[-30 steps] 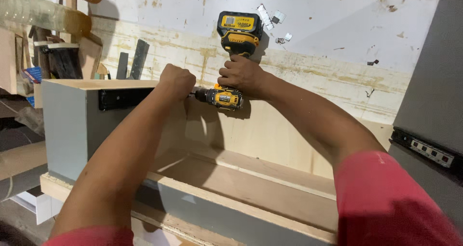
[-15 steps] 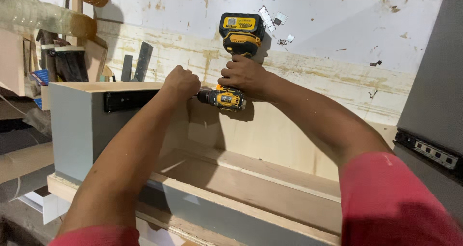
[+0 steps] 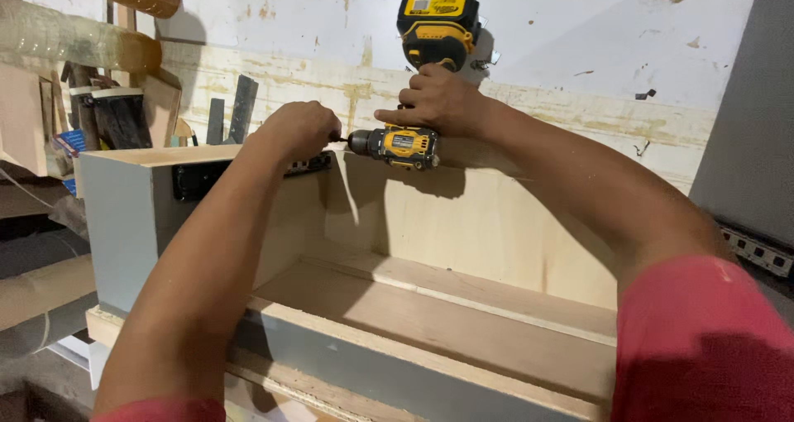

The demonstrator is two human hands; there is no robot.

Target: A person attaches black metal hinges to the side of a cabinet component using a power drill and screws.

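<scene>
Right hand: the right hand (image 3: pixel 438 99) is clamped around the handle of a yellow-and-black cordless drill (image 3: pixel 413 83), battery pack uppermost, chuck pointing left.
Left hand: the left hand (image 3: pixel 299 128) is closed in a fist at the drill's tip, fingers pinched together on something small at the bit; what it pinches cannot be told.
Workpiece: a plywood drawer box (image 3: pixel 430 248) with grey outer faces, lying open toward the camera; the drill sits level against the top of its inner left side.
Hardware: a black metal slide rail (image 3: pixel 240 174) runs along that side, just beside the left hand.
Technique: judged from the pose, keep the bit square to the panel, hold the fastener steady until it bites, clear the fingers of the chuck, and press lightly to avoid stripping the plywood.
Surface: the box rests on a stack of boards (image 3: pixel 273 372); the bench itself is hidden.
Room: a stained white wall (image 3: pixel 579 50) behind; timber offcuts (image 3: pixel 116 107) and rolled stock at the left; a grey panel (image 3: pixel 744 107) at the right.
</scene>
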